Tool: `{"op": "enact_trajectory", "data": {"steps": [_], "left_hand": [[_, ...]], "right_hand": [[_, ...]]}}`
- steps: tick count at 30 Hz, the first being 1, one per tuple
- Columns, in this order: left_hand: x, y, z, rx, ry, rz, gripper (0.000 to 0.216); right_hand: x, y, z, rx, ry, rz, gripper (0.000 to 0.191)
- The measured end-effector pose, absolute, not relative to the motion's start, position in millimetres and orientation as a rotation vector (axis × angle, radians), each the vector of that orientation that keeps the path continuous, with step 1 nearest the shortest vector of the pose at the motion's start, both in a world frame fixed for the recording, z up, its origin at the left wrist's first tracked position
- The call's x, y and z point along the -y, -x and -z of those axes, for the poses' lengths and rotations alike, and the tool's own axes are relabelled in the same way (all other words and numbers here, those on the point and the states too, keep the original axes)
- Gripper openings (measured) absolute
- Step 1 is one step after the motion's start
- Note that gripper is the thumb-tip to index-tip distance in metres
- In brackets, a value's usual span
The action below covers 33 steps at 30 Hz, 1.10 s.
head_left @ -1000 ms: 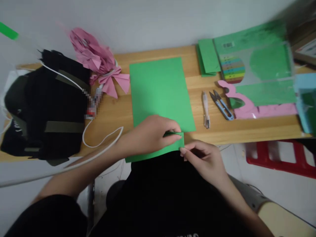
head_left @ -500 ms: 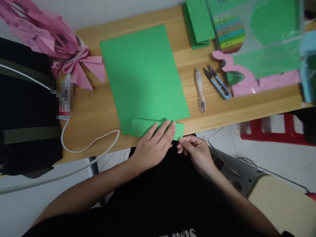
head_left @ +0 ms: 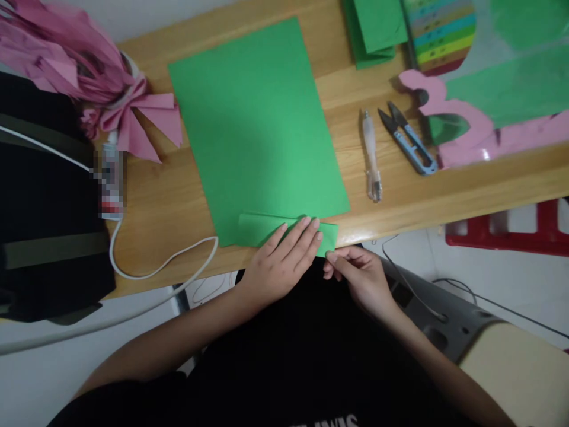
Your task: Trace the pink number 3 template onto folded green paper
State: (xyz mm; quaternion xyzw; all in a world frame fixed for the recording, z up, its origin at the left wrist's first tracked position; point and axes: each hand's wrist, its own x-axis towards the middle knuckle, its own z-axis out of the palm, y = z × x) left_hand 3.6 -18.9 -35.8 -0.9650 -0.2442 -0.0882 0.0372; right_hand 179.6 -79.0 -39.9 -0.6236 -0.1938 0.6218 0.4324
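A folded strip of green paper lies at the table's front edge, over the lower edge of a large green sheet of paper. Flat across the strip rests my left hand, its fingers stretched out and pressing on it. My right hand is closed in a pinch at the strip's lower right corner, thumb against the paper. The underside of the strip is hidden.
Right of the sheet are a white pen and blue thread snips. Folded green paper and a plastic packet with a pink cutout lie behind. Pink paper bows, a white cable and a black bag are left.
The camera view has shifted a little, so the table things sit differently in the picture. Both hands keep nearly the same pose on the green strip.
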Motion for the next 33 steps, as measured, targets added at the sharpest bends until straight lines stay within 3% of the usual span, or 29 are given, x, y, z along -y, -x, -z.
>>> {"op": "enact_trajectory", "data": {"steps": [18,33], "left_hand": [[21.1,-9.0,38.8,0.678,2.987,0.541,0.035],[13.3,-17.7,29.4,0.786,3.103,0.413,0.038]], "right_hand": [[78.0,-177.6,40.8,0.486,1.521,-1.536,0.018],[77.4,-176.7,39.2,0.471,1.537,-1.514,0.023]]}}
